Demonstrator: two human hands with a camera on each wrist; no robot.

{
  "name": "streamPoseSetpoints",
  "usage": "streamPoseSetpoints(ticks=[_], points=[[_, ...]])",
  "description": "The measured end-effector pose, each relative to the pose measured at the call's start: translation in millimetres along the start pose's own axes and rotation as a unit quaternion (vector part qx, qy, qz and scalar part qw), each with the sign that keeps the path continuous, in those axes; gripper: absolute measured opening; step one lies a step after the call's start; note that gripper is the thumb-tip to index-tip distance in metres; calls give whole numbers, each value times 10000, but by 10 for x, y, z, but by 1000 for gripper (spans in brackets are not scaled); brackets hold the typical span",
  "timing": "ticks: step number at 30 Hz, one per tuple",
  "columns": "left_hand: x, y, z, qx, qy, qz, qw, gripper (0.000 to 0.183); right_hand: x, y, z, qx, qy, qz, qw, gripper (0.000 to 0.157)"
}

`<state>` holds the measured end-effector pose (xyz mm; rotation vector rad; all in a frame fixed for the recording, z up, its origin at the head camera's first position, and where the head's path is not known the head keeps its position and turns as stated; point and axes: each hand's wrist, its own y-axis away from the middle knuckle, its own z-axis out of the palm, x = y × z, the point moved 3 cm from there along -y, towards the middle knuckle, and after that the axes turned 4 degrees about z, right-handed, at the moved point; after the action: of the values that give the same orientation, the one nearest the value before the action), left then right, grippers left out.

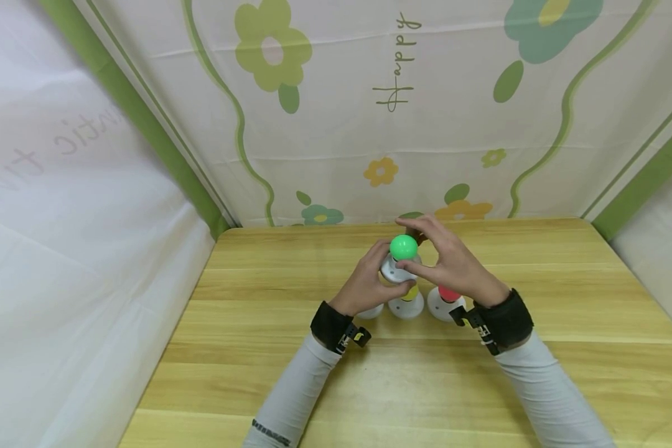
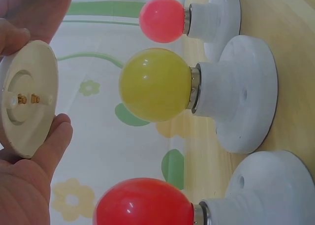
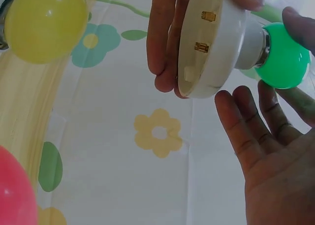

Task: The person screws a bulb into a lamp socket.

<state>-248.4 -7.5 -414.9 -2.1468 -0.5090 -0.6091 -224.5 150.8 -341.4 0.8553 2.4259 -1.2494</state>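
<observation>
My left hand (image 1: 369, 280) grips the rim of a white lamp holder (image 1: 392, 271), raised above the table and tilted. Its cream underside with brass terminals shows in the left wrist view. A green light bulb (image 1: 404, 247) sits in its socket. Around the bulb curl the thumb and fingers of my right hand (image 1: 453, 261), the thumb overlapping it in the right wrist view, other fingers spread beside the socket. Below stand a yellow bulb (image 2: 155, 84), a pink bulb (image 2: 162, 19) and a red bulb (image 2: 142, 203), each in a white holder; my left hand hides the red one from the head view.
The three standing holders form a row on the light wooden table (image 1: 246, 348), close under both hands. A white curtain (image 1: 336, 124) with flower prints hangs right behind the table's far edge. Another white curtain (image 1: 61, 249) runs along the left side.
</observation>
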Motion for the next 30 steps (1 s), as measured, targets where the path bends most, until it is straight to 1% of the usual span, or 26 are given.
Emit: streamPoseSetpoints(ticks=[5, 8, 10, 14, 18, 24, 27, 30], points=[[237, -41, -96, 94, 38, 76, 9999, 66, -9, 0, 3, -107, -49, 44, 9999, 77], [277, -50, -116, 73, 15, 60, 10000, 66, -29, -3, -8, -215, -242, 26, 9995, 73], [252, -47, -106, 38, 37, 37, 10000, 66, -43, -3, -17, -281, -375, -11, 9989, 69], [68, -14, -31, -18, 5, 30, 10000, 70, -21, 6, -16, -349, -514, -139, 9980, 66], [-85, 15, 22, -65, -56, 43, 10000, 72, -3, 15, -16, -334, -491, -122, 9982, 61], [-111, 21, 31, -35, 24, 94, 9999, 71, 4, 18, -10, -212, -237, -76, 9995, 55], [-101, 23, 39, -40, 44, 89, 9999, 71, -23, 11, -20, -161, -259, 49, 9995, 51], [-94, 24, 51, -58, 43, 94, 9999, 70, 25, 20, -3, -141, -298, 172, 9993, 51]])
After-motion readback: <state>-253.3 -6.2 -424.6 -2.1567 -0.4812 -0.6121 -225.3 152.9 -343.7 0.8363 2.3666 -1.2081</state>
